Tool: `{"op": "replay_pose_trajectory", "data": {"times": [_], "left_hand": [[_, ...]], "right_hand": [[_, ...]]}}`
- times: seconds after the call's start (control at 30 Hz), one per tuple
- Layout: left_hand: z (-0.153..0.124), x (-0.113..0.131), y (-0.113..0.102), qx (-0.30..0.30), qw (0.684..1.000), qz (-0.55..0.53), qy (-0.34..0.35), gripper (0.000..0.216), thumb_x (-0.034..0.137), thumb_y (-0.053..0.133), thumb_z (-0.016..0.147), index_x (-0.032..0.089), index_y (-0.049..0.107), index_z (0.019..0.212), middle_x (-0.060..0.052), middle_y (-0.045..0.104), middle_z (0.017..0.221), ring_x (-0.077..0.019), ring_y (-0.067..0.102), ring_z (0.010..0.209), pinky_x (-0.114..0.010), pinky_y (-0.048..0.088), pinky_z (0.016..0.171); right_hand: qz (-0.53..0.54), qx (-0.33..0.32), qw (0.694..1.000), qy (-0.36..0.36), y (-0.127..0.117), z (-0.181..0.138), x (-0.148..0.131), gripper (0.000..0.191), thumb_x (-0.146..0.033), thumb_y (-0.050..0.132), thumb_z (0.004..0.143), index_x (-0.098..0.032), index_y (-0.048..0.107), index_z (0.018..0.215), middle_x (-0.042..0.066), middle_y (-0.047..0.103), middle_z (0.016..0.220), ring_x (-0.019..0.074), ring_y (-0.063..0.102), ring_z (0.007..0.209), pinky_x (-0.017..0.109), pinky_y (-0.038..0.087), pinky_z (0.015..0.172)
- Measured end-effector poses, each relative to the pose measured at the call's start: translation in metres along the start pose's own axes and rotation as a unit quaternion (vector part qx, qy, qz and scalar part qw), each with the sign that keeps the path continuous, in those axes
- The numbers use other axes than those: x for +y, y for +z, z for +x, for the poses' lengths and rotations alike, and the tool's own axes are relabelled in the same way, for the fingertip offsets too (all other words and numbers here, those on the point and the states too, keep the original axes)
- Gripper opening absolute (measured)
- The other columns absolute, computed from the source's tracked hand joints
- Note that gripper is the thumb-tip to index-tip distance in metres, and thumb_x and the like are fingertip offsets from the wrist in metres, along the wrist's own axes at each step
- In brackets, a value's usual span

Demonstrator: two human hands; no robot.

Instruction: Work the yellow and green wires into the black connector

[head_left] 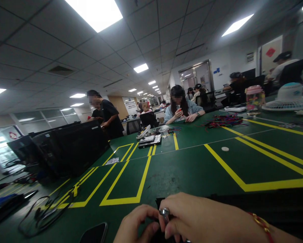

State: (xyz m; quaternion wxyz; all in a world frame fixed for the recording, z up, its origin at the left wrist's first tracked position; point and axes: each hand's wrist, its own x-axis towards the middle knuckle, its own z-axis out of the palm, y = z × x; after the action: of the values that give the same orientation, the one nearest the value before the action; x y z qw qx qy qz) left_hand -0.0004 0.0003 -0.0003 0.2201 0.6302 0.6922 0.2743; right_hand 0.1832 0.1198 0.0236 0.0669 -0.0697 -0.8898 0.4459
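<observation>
Starting far left, with a black cable (48,214) looped on the green table (72,227), in front of big dark monitors (72,145). Straight on to a black phone (94,233), flat at the bottom of view. Up past that to a standing person (112,116) in a dark shirt, beyond the monitors, and to a small pale packet (112,161) near the yellow tape (119,202).

Now low and central, at the left hand (137,222): curled narrow, thumb close to the fingers. Farther back, past stacked flat items (150,140), to a seated person (183,108) in light blue. Back down to the right hand (192,216), ringed, bent inward, right beside the left. Underneath, reaching to the lower right, a long black object (288,206), partly covered by both hands. Cannot tell whether gripped or just touched, with fingertips hidden.

Onward to a bundle of coloured wires (224,121), nearer to a white disc (225,149), then to a pink-lidded bottle (254,101) and finally, far right, a white fan (290,96).
</observation>
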Motion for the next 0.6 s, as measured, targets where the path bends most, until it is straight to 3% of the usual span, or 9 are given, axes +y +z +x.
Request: {"op": "replay_pose_trajectory", "data": {"times": [0.3, 0.6], "left_hand": [[-0.0007, 0.0043, -0.0025, -0.006, 1.000, 0.002, -0.012, 0.015, 0.015, 0.055, 0.084, 0.018, 0.069, 0.085, -0.005, 0.073, 0.093, -0.0190, 0.065, 0.090, -0.030, 0.049, 0.083], [-0.0015, 0.0016, -0.0032, -0.023, 0.999, -0.013, 0.030, 0.012, 0.016, 0.058, 0.084, 0.018, 0.069, 0.082, -0.005, 0.073, 0.094, -0.0175, 0.065, 0.090, -0.028, 0.048, 0.084]], "right_hand": [[0.002, 0.008, 1.000, -0.007, 0.0003, -0.0022, 0.0012, 0.014, -0.004, 0.058, 0.085, -0.017, 0.061, 0.087, -0.004, 0.061, 0.076, 0.0130, 0.059, 0.067, 0.017, 0.038, 0.053], [-0.012, 0.014, 1.000, -0.017, 0.0000, -0.0027, 0.0042, 0.014, -0.006, 0.063, 0.084, -0.019, 0.061, 0.084, -0.007, 0.061, 0.075, 0.0121, 0.059, 0.067, 0.017, 0.038, 0.053]]}}
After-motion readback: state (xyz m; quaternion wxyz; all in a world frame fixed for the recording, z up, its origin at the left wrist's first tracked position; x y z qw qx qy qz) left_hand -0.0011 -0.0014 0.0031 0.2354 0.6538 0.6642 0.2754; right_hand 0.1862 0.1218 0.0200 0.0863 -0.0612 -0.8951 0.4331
